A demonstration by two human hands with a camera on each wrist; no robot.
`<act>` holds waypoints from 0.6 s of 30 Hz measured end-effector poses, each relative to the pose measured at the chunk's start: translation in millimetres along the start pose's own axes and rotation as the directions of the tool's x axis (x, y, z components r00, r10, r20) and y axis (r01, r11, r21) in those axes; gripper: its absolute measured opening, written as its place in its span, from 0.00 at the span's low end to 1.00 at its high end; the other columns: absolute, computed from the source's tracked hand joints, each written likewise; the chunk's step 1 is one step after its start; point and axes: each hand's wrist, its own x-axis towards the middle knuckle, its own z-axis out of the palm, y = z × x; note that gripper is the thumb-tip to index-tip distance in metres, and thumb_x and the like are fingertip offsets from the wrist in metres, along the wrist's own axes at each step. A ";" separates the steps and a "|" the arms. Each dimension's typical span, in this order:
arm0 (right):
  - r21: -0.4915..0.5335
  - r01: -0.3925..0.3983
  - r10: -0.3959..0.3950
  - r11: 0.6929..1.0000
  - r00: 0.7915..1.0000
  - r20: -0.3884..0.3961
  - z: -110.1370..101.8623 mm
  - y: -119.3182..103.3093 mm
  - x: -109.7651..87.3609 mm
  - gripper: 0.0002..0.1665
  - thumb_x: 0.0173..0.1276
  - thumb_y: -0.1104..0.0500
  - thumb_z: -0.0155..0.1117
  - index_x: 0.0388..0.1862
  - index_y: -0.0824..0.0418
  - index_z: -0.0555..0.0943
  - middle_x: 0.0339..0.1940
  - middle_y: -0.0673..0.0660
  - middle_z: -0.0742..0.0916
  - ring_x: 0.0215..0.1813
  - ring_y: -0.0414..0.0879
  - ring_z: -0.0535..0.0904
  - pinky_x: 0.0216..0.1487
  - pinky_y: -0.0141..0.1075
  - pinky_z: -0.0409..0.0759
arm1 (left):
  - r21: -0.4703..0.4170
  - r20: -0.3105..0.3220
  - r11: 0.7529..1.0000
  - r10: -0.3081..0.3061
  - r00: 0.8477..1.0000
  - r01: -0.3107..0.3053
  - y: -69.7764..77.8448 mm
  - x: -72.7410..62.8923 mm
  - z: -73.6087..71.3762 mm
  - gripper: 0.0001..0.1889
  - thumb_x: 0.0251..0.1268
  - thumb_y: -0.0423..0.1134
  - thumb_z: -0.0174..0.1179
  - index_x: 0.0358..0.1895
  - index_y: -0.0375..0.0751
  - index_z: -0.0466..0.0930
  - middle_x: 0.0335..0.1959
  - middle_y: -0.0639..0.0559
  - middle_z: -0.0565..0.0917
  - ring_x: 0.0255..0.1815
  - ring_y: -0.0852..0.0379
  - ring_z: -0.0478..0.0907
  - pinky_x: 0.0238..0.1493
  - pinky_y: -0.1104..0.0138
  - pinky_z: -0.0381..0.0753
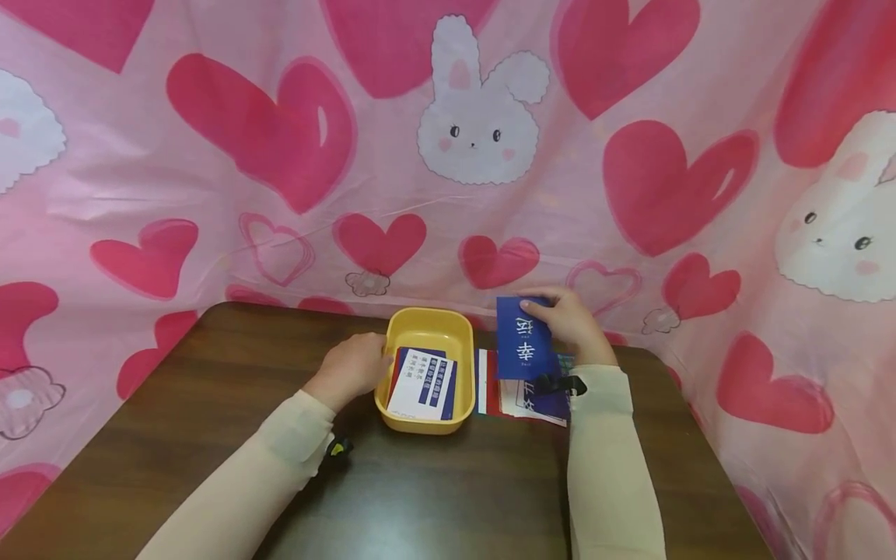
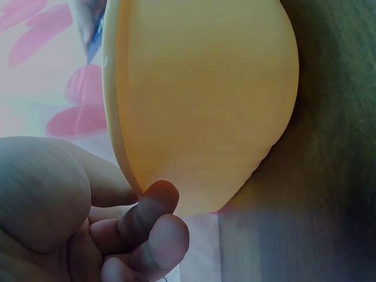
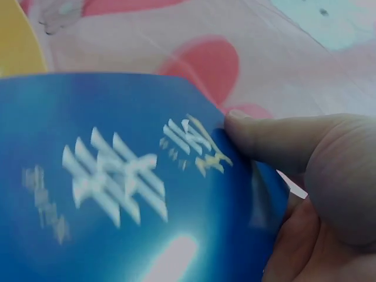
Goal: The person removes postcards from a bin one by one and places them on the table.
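A yellow plastic basin (image 1: 425,427) stands on the table with several printed cards (image 1: 420,381) lying in it. My left hand (image 1: 355,365) pinches its left rim; in the left wrist view the fingertips (image 2: 168,241) lie by the outer wall. Right of the basin, my right hand (image 1: 570,319) holds up a blue card (image 1: 521,342) with white characters, thumb on its front face. In the right wrist view the blue card (image 3: 117,176) bends slightly and shines. Below it lies a spread of red, white and blue cards (image 1: 514,400), partly hidden by the held card and wrist.
The dark wooden table (image 1: 392,498) extends to both sides and toward me. A pink curtain (image 1: 420,198) with hearts and rabbits hangs close behind the basin and along both sides. Black straps (image 1: 560,384) sit at my wrists.
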 end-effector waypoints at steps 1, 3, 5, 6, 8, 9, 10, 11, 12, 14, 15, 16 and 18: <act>-0.009 0.009 -0.009 1.000 1.000 -0.009 -4.3 2.5 -1.0 0.27 0.85 0.50 0.72 0.78 0.52 0.85 0.68 0.71 0.88 0.47 0.53 0.93 0.48 0.47 0.98 | 0.002 -0.001 1.000 0.001 1.000 -0.001 0.1 -0.4 0.0 0.25 0.83 0.49 0.67 0.73 0.39 0.84 0.52 0.44 0.91 0.45 0.46 0.85 0.58 0.44 0.93; -0.031 0.026 -0.027 0.999 0.999 -0.027 -12.8 8.7 -2.6 0.27 0.85 0.52 0.72 0.78 0.56 0.85 0.67 0.73 0.88 0.44 0.51 0.93 0.46 0.45 0.97 | -0.002 0.000 1.000 -0.002 1.000 0.002 0.2 -1.3 0.4 0.26 0.83 0.49 0.67 0.74 0.39 0.83 0.55 0.42 0.91 0.48 0.45 0.87 0.61 0.42 0.92; -0.021 0.017 -0.018 1.000 0.999 -0.027 -21.1 14.1 -4.8 0.27 0.86 0.53 0.70 0.79 0.58 0.84 0.68 0.74 0.88 0.45 0.52 0.93 0.47 0.47 0.98 | -0.002 -0.003 1.000 -0.006 1.000 0.006 -0.2 -2.2 0.0 0.26 0.83 0.49 0.67 0.75 0.38 0.83 0.58 0.41 0.91 0.51 0.43 0.87 0.65 0.39 0.91; -0.019 0.002 -0.003 1.000 1.000 -0.029 -25.4 17.2 -6.0 0.27 0.86 0.52 0.70 0.79 0.57 0.84 0.69 0.74 0.87 0.46 0.53 0.93 0.48 0.48 0.98 | -0.003 -0.004 1.000 -0.008 1.000 0.008 -0.4 -2.6 -0.2 0.27 0.83 0.49 0.67 0.75 0.38 0.82 0.59 0.41 0.91 0.52 0.43 0.88 0.66 0.38 0.90; -0.021 -0.036 0.035 0.999 0.999 -0.033 -34.6 24.0 -9.7 0.28 0.87 0.50 0.69 0.81 0.55 0.83 0.72 0.73 0.86 0.51 0.55 0.92 0.51 0.50 0.98 | -0.003 -0.006 1.000 -0.009 1.000 0.009 -0.8 -3.0 -0.3 0.27 0.84 0.49 0.67 0.75 0.38 0.82 0.61 0.40 0.91 0.54 0.42 0.88 0.68 0.37 0.89; -0.033 -0.052 0.050 0.998 0.998 -0.038 -39.5 27.8 -11.6 0.28 0.87 0.49 0.68 0.81 0.54 0.82 0.73 0.72 0.85 0.54 0.56 0.91 0.52 0.51 0.97 | -0.004 -0.005 1.000 -0.009 1.000 0.009 -1.0 -3.0 -0.3 0.27 0.83 0.49 0.67 0.75 0.38 0.82 0.61 0.40 0.91 0.55 0.42 0.88 0.68 0.37 0.89; -0.049 -0.059 0.057 0.997 0.997 -0.045 -44.2 31.5 -13.4 0.29 0.88 0.49 0.67 0.82 0.53 0.82 0.73 0.72 0.85 0.55 0.57 0.90 0.54 0.50 0.97 | -0.004 -0.006 1.000 -0.007 1.000 0.007 -1.2 -2.9 -0.3 0.27 0.83 0.49 0.67 0.75 0.38 0.82 0.61 0.40 0.91 0.55 0.42 0.88 0.68 0.37 0.89; -0.072 -0.064 0.060 0.995 0.997 -0.055 -49.1 35.1 -15.0 0.28 0.88 0.48 0.66 0.82 0.53 0.82 0.74 0.72 0.85 0.56 0.57 0.89 0.54 0.49 0.97 | -0.005 -0.006 1.000 -0.007 1.000 0.007 -1.3 -2.6 -0.2 0.26 0.83 0.49 0.68 0.75 0.38 0.82 0.60 0.40 0.91 0.54 0.41 0.88 0.68 0.36 0.89; -0.097 -0.062 0.055 0.993 0.996 -0.067 -53.7 39.0 -16.6 0.28 0.89 0.48 0.66 0.81 0.54 0.82 0.73 0.72 0.85 0.56 0.57 0.89 0.53 0.47 0.96 | -0.006 -0.005 1.000 -0.007 1.000 0.007 -1.5 -2.3 -0.1 0.26 0.83 0.49 0.68 0.74 0.38 0.82 0.61 0.40 0.91 0.55 0.42 0.88 0.68 0.36 0.89; -0.110 -0.077 0.069 0.991 0.994 -0.082 -62.1 46.9 -19.2 0.28 0.89 0.48 0.64 0.81 0.56 0.82 0.72 0.72 0.86 0.56 0.57 0.87 0.51 0.44 0.95 | -0.005 -0.005 1.000 -0.004 1.000 0.004 -1.4 -1.6 0.3 0.26 0.83 0.49 0.68 0.74 0.38 0.83 0.60 0.41 0.91 0.54 0.42 0.88 0.67 0.36 0.89; -0.098 -0.085 0.077 0.992 0.993 -0.086 -65.5 50.7 -20.2 0.28 0.90 0.49 0.64 0.81 0.57 0.81 0.70 0.71 0.87 0.55 0.56 0.88 0.50 0.44 0.94 | -0.005 -0.003 1.000 -0.003 1.000 0.003 -1.4 -1.2 0.5 0.26 0.83 0.49 0.68 0.74 0.38 0.83 0.60 0.41 0.91 0.54 0.42 0.88 0.67 0.36 0.89; -0.073 -0.105 0.099 0.992 0.991 -0.087 -68.4 54.3 -20.8 0.28 0.90 0.49 0.63 0.82 0.58 0.81 0.69 0.70 0.87 0.54 0.55 0.87 0.49 0.43 0.94 | -0.004 -0.005 1.000 -0.001 1.000 0.001 -1.5 -0.7 0.8 0.26 0.83 0.49 0.68 0.74 0.38 0.83 0.60 0.41 0.91 0.53 0.42 0.88 0.67 0.36 0.89; -0.029 -0.144 0.141 0.989 0.986 -0.089 -73.1 60.8 -21.2 0.29 0.90 0.49 0.63 0.83 0.58 0.80 0.67 0.68 0.87 0.53 0.54 0.86 0.48 0.43 0.93 | -0.003 -0.006 1.000 0.003 1.000 -0.003 -1.3 -0.3 1.0 0.25 0.83 0.49 0.68 0.73 0.38 0.84 0.58 0.41 0.91 0.52 0.43 0.88 0.67 0.37 0.90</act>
